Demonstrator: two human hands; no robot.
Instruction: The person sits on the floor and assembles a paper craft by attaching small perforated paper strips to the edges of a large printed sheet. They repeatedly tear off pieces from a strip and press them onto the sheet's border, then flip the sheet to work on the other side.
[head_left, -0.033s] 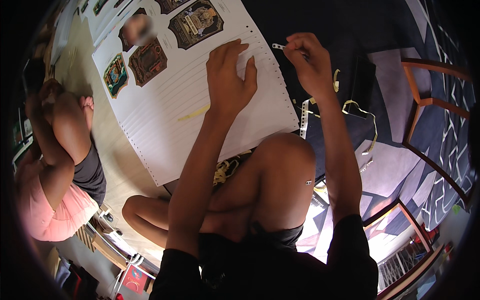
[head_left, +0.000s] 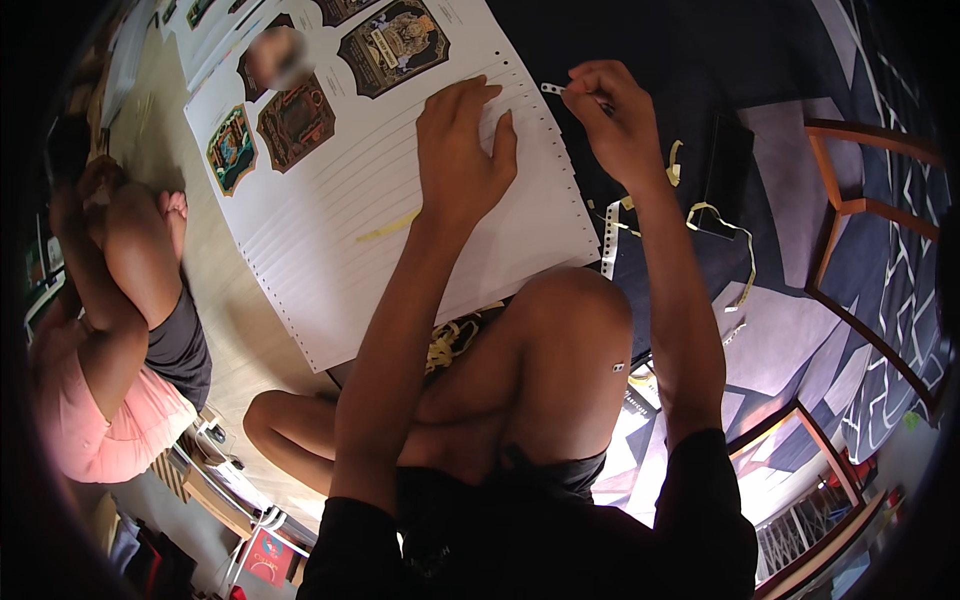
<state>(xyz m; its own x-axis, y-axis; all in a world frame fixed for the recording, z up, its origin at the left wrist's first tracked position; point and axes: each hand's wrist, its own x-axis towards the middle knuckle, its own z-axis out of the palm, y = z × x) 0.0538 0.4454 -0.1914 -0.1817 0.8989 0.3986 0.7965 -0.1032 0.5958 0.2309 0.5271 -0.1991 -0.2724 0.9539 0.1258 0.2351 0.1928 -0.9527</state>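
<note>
The fingers of the right hand (head_left: 615, 125), upper right of centre in the frame, are curled and pinch a short white paper strip with round punched holes (head_left: 552, 89), its free end pointing left, just beside the stack's edge. The fingers of the left hand (head_left: 460, 155), upper centre, are loosely extended, the thumb set wide of them; they lie over a fanned stack of white paper sheets with hole-punched margins (head_left: 520, 230). Whether the palm presses down cannot be told.

For sound handling, the left palm is best kept flat near the margin so that the sheets do not slide, while the strip is drawn slowly and close to the edge; a quick tug would risk a tear into the sheet.

The stack fills the upper centre of the frame, its layers stepped, its printed end bearing dark, ornate, shield-shaped labels (head_left: 395, 48). A narrow pale-yellow strip (head_left: 388, 227) lies on it, left of the wrist. Farther out, right of centre, lie a second white perforated strip (head_left: 610, 240) and a curling yellow ribbon-like scrap (head_left: 750, 260).
</note>
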